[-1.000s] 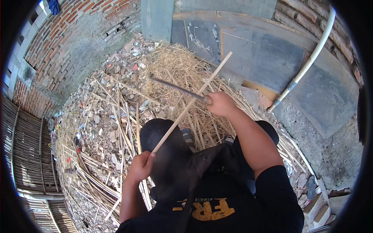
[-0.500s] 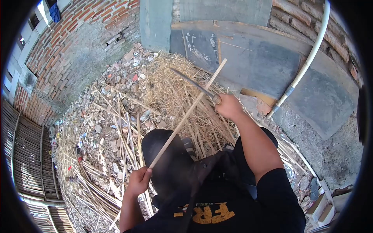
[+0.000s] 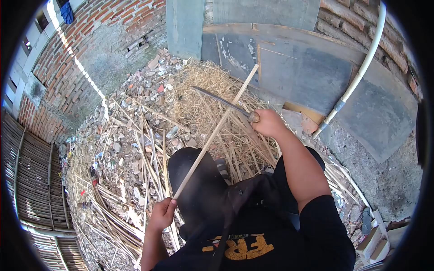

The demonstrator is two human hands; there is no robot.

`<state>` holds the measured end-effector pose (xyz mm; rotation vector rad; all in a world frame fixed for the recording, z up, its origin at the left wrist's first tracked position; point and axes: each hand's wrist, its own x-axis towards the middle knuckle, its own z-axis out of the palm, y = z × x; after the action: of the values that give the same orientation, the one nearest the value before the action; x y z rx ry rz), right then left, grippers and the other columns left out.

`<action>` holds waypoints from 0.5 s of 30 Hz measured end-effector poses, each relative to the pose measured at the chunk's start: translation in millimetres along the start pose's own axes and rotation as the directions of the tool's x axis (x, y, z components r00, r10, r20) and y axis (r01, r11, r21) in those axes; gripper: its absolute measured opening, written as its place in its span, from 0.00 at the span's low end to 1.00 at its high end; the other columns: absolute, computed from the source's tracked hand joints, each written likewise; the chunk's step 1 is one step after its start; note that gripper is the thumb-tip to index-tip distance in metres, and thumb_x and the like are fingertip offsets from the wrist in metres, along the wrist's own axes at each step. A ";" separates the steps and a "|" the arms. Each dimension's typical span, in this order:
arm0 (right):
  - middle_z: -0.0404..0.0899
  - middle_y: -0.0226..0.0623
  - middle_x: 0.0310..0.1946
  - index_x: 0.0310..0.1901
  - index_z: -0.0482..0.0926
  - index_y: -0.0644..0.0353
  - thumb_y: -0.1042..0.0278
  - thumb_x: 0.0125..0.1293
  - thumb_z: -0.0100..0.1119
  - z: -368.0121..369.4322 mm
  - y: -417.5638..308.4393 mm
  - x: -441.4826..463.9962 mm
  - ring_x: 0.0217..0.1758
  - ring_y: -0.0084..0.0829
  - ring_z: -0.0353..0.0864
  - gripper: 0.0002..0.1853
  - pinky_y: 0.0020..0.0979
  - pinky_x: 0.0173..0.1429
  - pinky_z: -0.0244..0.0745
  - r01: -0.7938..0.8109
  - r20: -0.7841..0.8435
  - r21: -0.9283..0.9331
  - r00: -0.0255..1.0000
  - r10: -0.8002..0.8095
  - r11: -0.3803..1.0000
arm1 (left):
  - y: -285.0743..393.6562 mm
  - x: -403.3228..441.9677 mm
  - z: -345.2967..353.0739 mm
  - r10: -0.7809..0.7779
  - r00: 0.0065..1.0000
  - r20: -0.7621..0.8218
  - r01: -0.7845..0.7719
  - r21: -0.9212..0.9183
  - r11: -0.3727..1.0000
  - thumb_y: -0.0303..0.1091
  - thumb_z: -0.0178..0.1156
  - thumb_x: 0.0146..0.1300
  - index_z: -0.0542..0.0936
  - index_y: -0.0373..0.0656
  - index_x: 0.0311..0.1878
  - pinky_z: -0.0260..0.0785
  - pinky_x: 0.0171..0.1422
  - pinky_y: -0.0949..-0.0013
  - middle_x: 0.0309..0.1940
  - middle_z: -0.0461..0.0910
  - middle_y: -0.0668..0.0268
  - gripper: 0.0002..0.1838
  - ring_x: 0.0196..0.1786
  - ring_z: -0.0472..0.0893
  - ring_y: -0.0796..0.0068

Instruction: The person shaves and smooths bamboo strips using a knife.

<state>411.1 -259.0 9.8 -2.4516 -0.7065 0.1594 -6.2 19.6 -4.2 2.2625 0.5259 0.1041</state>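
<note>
My left hand is closed around the near end of a long, pale bamboo strip. The strip slants up and away across my left knee, its far end above the straw pile. In my closed right hand is the handle of a machete with a long dark blade. The blade crosses the upper part of the strip and points to the far left. At the crossing the two look in contact, though the exact touch is hard to make out.
Thin shavings are heaped ahead of my feet. Rubble and loose bamboo strips cover the ground to the left. Dark panels lean on the back wall, a white pipe beside them. A slatted bamboo screen stands far left.
The machete blade has tilted flatter, its tip lower and slightly left, and it crosses the strip a little lower. The strip's far end has shifted slightly left. Both hands keep their grips.
</note>
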 end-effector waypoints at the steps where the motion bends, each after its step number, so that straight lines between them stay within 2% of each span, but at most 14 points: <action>1: 0.89 0.47 0.39 0.46 0.87 0.53 0.61 0.55 0.67 0.1 -1.2 -3.7 0.44 0.53 0.87 0.16 0.49 0.52 0.82 0.006 -0.008 -0.010 1.000 -0.006 1.000 | 2.1 0.1 -0.7 0.010 1.000 -0.008 -0.010 0.050 0.999 0.40 0.55 0.82 0.76 0.37 0.30 0.65 0.29 0.58 0.16 0.73 0.56 0.21 0.20 0.73 0.61; 3: 0.88 0.47 0.38 0.47 0.87 0.52 0.61 0.55 0.68 -4.0 -7.0 -14.4 0.45 0.53 0.88 0.17 0.50 0.52 0.83 0.008 -0.026 -0.028 1.000 -0.009 1.000 | 6.7 2.0 0.4 0.077 0.995 -0.059 -0.066 0.166 0.984 0.39 0.54 0.81 0.77 0.37 0.31 0.67 0.31 0.53 0.18 0.75 0.52 0.20 0.22 0.76 0.49; 5: 0.88 0.46 0.37 0.49 0.87 0.51 0.62 0.55 0.68 -6.5 -12.5 -21.6 0.45 0.52 0.88 0.18 0.50 0.52 0.83 0.104 0.025 -0.103 0.994 -0.102 0.989 | 12.6 4.0 6.3 0.193 0.972 -0.135 -0.147 0.294 0.944 0.39 0.53 0.81 0.77 0.37 0.32 0.69 0.33 0.48 0.20 0.77 0.47 0.19 0.26 0.79 0.38; 8: 0.88 0.48 0.37 0.48 0.87 0.51 0.61 0.55 0.69 -7.8 -28.9 -31.6 0.44 0.53 0.88 0.18 0.51 0.51 0.83 0.272 0.125 -0.180 0.960 -0.252 0.945 | 23.2 4.7 8.8 0.102 0.983 -0.153 -0.048 0.323 0.945 0.40 0.51 0.82 0.78 0.37 0.34 0.71 0.36 0.45 0.23 0.79 0.46 0.20 0.30 0.81 0.36; 9: 0.88 0.49 0.37 0.48 0.87 0.52 0.60 0.55 0.70 -7.5 -33.4 -32.9 0.44 0.53 0.88 0.18 0.52 0.51 0.82 0.331 0.159 -0.195 0.940 -0.303 0.923 | 22.7 4.4 8.8 0.087 0.986 -0.142 -0.043 0.287 0.957 0.40 0.51 0.82 0.79 0.37 0.35 0.71 0.35 0.47 0.23 0.79 0.46 0.20 0.30 0.82 0.38; 12: 0.88 0.49 0.36 0.47 0.87 0.54 0.61 0.54 0.70 -6.2 -35.4 -30.3 0.44 0.54 0.87 0.18 0.50 0.51 0.82 0.301 0.199 -0.183 0.944 -0.264 0.936 | 15.4 5.2 8.6 0.029 0.996 -0.089 -0.013 0.176 0.984 0.42 0.51 0.83 0.80 0.36 0.35 0.72 0.35 0.52 0.23 0.79 0.47 0.22 0.28 0.82 0.46; 15: 0.89 0.46 0.37 0.52 0.87 0.50 0.61 0.55 0.68 9.0 -2.1 -0.6 0.45 0.53 0.88 0.20 0.50 0.52 0.83 0.117 0.110 0.045 0.986 -0.122 0.992 | 4.0 3.9 5.4 -0.032 0.999 -0.025 0.034 0.073 0.997 0.45 0.52 0.83 0.80 0.35 0.35 0.71 0.35 0.57 0.21 0.78 0.51 0.23 0.27 0.81 0.56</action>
<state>407.3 -253.4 3.5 -2.3705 -0.8889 0.2641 -0.1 15.0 -5.3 2.3255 0.5884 0.0965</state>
